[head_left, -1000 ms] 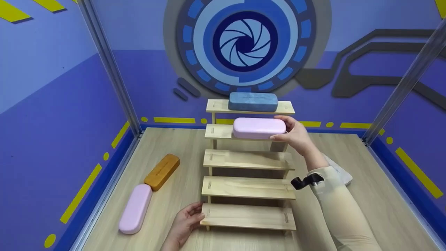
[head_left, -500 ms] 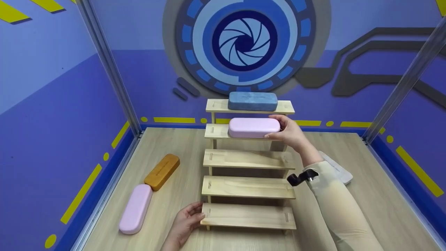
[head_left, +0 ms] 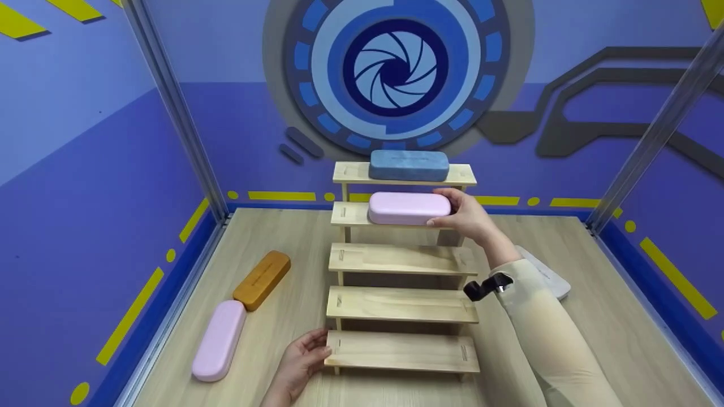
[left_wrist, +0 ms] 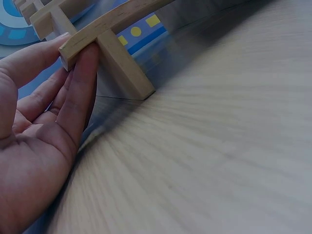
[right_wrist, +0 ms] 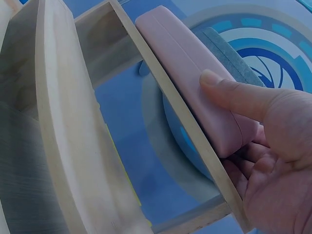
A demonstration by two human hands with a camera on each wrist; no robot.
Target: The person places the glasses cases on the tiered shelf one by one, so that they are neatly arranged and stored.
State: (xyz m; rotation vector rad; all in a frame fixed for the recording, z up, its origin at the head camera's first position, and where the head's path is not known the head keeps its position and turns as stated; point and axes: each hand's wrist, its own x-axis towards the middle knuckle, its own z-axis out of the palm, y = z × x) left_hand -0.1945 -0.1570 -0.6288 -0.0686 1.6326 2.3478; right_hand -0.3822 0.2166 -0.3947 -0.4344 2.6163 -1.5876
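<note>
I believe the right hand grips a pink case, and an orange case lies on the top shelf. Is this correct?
Not quite: the head view shows a blue case, not orange, on the top shelf. The right hand does grip a pink case.

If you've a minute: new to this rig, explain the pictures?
No machine: a person's bare left hand and right hand. The wide picture is taken from the head, each close-up from a wrist. The left hand pinches the lowest shelf of a wooden rack. The right hand holds a pink case at the second shelf from the top; a blue case sits on the top shelf. On the table: an orange-brown case and another pink case at left, a partly hidden white item at right.
</note>
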